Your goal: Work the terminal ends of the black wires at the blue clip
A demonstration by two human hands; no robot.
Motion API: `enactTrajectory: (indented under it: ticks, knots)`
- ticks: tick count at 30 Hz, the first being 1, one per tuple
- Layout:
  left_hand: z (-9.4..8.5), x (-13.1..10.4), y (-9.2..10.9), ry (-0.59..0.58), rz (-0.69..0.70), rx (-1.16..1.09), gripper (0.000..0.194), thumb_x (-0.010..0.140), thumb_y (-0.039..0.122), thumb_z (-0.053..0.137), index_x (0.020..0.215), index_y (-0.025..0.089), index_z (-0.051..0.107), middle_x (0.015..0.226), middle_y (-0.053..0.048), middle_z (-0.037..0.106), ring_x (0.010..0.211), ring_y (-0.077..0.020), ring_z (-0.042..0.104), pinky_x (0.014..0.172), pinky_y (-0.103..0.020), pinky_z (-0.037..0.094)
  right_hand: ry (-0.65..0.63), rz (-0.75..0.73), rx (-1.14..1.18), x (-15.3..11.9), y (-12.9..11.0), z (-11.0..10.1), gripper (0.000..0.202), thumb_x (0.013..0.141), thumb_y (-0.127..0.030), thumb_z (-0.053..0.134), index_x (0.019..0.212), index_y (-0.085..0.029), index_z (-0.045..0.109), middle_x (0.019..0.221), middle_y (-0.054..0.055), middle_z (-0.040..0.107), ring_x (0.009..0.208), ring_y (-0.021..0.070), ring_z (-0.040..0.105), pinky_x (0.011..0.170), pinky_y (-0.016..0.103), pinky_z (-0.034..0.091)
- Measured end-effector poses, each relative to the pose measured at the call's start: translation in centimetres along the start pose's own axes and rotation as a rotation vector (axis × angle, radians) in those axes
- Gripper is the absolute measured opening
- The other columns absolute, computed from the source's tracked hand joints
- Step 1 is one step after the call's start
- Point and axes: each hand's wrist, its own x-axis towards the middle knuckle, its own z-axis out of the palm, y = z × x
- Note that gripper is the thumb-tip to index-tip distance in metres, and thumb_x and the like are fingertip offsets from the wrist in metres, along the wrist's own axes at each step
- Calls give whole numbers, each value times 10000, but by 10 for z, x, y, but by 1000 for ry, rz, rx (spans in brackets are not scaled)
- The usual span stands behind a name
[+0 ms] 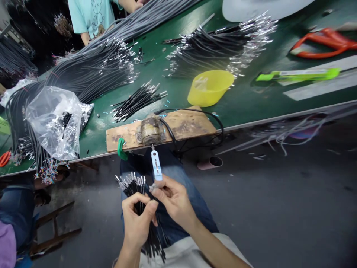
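My left hand [138, 221] is closed around a bundle of short black cables [152, 242] with silvery ends fanning out above the fingers. The bundle lies over my lap. Close beside it, my right hand [177, 203] is closed in a pinch. At its fingertips shows a small greyish-silver piece [153, 187], too small to make out. Just above those fingertips is the lower end of a light-blue, flat tool [156, 165]; whether they touch it I cannot tell. The tool sits on the shaft of a small, worn motor [150, 130] fixed to a wooden board [189, 124].
A green clamp [122, 149] grips the board at the table edge. On the green table [173, 93] lie short cables [139, 100], a yellow tub [210, 87], long grey cables [92, 70], a plastic bag [55, 119], orange-handled scissors [320, 42] and a green cutter [298, 75]. A co-worker [92, 16] is opposite.
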Motion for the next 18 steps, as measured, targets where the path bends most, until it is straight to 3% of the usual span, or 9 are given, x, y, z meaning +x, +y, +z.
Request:
enactTrajectory:
  ticks: [3, 5, 7, 11, 14, 18]
  knots:
    - [3, 0, 0, 56, 43, 19, 368, 655, 397, 729, 472, 155, 521, 349, 51, 465, 289, -56, 410, 321, -171, 315, 80, -253, -224, -5, 4, -1, 196, 798, -160, 521, 617, -207, 581, 596, 20, 508, 549, 156, 471, 494, 276, 368]
    - [2, 1, -2, 24, 35, 0, 384, 671, 438, 706, 472, 151, 546, 335, 57, 433, 268, -51, 371, 290, -174, 283, 39, -310, -210, -5, 6, -3, 181, 807, -162, 522, 648, -211, 593, 611, 21, 512, 566, 159, 465, 516, 281, 372]
    - [-1, 2, -5, -13, 38, -20, 390, 676, 475, 689, 492, 144, 596, 334, 58, 414, 264, -48, 342, 275, -178, 259, -64, -189, -22, -2, 7, -5, 184, 823, -249, 543, 647, -204, 571, 628, 9, 474, 559, 142, 443, 495, 263, 353]
    - [-7, 6, -5, -15, 139, 76, 254, 668, 384, 720, 566, 154, 689, 396, 31, 520, 340, -76, 430, 386, -212, 397, -292, 318, 518, 7, 5, -8, 343, 721, -495, 645, 644, -180, 531, 591, -39, 378, 469, 75, 312, 412, 213, 226]
    - [-8, 9, 0, -18, 180, 136, 97, 659, 261, 733, 611, 177, 725, 534, -7, 661, 498, -127, 574, 577, -257, 490, -383, 565, 670, 14, 2, -11, 391, 568, -478, 762, 614, -155, 547, 533, -69, 332, 443, 42, 219, 410, 208, 126]
    - [-6, 12, 5, -19, 200, 186, 33, 643, 193, 732, 616, 175, 727, 566, -12, 692, 518, -138, 598, 562, -250, 486, -368, 689, 643, 22, 0, -13, 339, 502, -371, 777, 505, -142, 527, 438, -92, 301, 403, 24, 193, 407, 213, 87]
